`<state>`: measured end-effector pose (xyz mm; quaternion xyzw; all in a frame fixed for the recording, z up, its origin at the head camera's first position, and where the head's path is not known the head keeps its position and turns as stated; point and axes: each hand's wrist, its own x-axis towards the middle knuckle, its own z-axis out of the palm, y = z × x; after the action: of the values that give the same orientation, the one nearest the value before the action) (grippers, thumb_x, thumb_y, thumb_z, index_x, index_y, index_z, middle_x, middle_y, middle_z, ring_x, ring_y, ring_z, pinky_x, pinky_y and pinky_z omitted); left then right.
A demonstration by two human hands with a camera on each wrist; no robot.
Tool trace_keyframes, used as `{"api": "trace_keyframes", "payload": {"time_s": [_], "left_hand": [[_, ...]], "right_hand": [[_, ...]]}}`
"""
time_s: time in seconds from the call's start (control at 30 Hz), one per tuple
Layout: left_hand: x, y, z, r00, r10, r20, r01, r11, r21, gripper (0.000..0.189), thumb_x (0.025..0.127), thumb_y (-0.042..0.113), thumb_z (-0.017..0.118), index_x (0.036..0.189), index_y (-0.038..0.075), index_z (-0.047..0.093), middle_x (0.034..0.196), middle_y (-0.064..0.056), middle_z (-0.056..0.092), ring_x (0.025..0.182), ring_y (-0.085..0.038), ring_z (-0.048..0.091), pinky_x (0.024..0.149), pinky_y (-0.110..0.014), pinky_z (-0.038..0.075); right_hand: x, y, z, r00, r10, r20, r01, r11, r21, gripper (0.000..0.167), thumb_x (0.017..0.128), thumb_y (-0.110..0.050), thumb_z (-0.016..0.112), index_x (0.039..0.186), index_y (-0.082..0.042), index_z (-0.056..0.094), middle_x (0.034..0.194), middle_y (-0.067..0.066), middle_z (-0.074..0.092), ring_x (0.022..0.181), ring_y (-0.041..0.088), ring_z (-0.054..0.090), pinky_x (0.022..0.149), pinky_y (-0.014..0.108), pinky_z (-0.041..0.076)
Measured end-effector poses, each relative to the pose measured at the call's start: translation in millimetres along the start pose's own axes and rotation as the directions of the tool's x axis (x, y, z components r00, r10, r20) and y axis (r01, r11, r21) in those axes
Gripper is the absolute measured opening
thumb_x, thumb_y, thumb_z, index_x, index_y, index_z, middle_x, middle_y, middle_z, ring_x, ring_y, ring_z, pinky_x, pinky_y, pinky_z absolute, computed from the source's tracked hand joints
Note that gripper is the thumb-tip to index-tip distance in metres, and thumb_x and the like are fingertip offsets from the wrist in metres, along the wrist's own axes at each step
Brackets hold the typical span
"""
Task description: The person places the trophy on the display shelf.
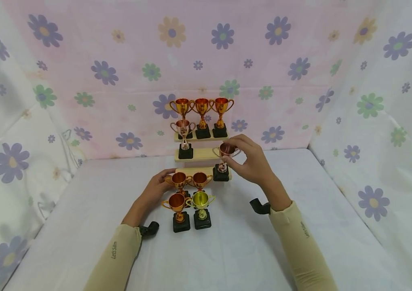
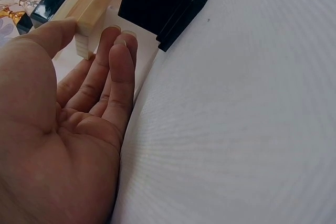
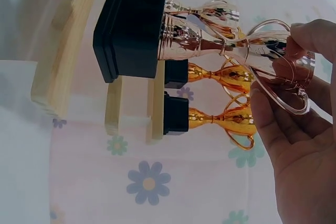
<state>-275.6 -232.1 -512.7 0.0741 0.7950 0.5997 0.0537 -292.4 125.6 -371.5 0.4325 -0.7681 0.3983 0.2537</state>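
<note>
My right hand (image 1: 251,161) grips a rose-gold trophy cup (image 3: 278,59) by its bowl, with thumb and fingers around the rim and handle. Its black base (image 1: 221,173) hangs at the right end of a stepped wooden stand (image 1: 200,154); contact with a step cannot be told. At the stand's left end, my left hand (image 1: 156,188) holds the lowest step (image 2: 86,11) between thumb and fingers. A second rose-gold trophy (image 1: 185,129) stands on the middle step's left. Three gold trophies (image 1: 202,108) line the top step.
Before the stand are orange-gold trophies (image 1: 176,202) and a yellow-gold one (image 1: 201,201), grouped close to my left hand. White cloth (image 1: 227,250) covers the table. Flower-patterned fabric (image 1: 129,52) hangs behind the stand and at both sides.
</note>
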Motion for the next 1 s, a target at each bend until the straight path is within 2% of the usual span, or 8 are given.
{"api": "trace_keyframes", "payload": {"time_s": [0.3, 0.57, 0.87, 1.0], "left_hand": [[0.1, -1.8, 0.1, 1.000, -0.006, -0.004, 0.006, 1.000, -0.017, 0.054, 0.106, 0.018, 0.059, 0.158, 0.011, 0.048, 0.131, -0.016, 0.071, 0.112, -0.025, 0.069, 0.104, -0.043, 0.052], [1.7, 1.5, 0.5, 0.999, -0.032, -0.013, 0.032, 0.999, -0.020, 0.056, 0.103, 0.010, 0.057, 0.158, 0.010, 0.048, 0.125, -0.016, 0.071, 0.105, -0.026, 0.069, 0.096, -0.036, 0.056], [1.0, 1.5, 0.6, 0.999, -0.032, -0.016, 0.032, 0.999, -0.013, 0.054, 0.104, 0.011, 0.056, 0.158, 0.011, 0.048, 0.128, -0.016, 0.070, 0.107, -0.024, 0.069, 0.099, -0.039, 0.055], [0.6, 1.8, 0.3, 0.999, -0.035, -0.018, 0.035, 0.999, -0.010, 0.055, 0.104, 0.010, 0.056, 0.158, 0.011, 0.048, 0.130, -0.016, 0.070, 0.108, -0.023, 0.068, 0.099, -0.036, 0.055]], "right_hand": [[17.8, 2.1, 8.2, 0.999, -0.032, 0.029, 0.032, 0.999, -0.020, 0.042, 0.093, -0.012, 0.081, 0.132, -0.002, 0.070, 0.125, 0.010, 0.069, 0.104, 0.022, 0.065, 0.090, 0.044, 0.056], [41.3, -0.8, 6.9, 0.989, -0.056, 0.140, 0.068, 0.994, -0.081, 0.041, 0.096, -0.017, 0.079, 0.131, 0.002, 0.069, 0.122, 0.013, 0.066, 0.101, 0.024, 0.063, 0.088, 0.044, 0.055], [73.9, 4.1, 0.6, 0.969, -0.036, 0.244, 0.062, 0.993, -0.100, 0.037, 0.098, -0.020, 0.078, 0.128, -0.001, 0.068, 0.114, 0.010, 0.065, 0.095, 0.026, 0.062, 0.084, 0.042, 0.053], [85.0, 7.7, -0.7, 0.962, -0.023, 0.271, 0.055, 0.992, -0.114, 0.039, 0.098, -0.020, 0.077, 0.130, -0.001, 0.067, 0.116, 0.011, 0.066, 0.097, 0.027, 0.064, 0.086, 0.042, 0.054]]}}
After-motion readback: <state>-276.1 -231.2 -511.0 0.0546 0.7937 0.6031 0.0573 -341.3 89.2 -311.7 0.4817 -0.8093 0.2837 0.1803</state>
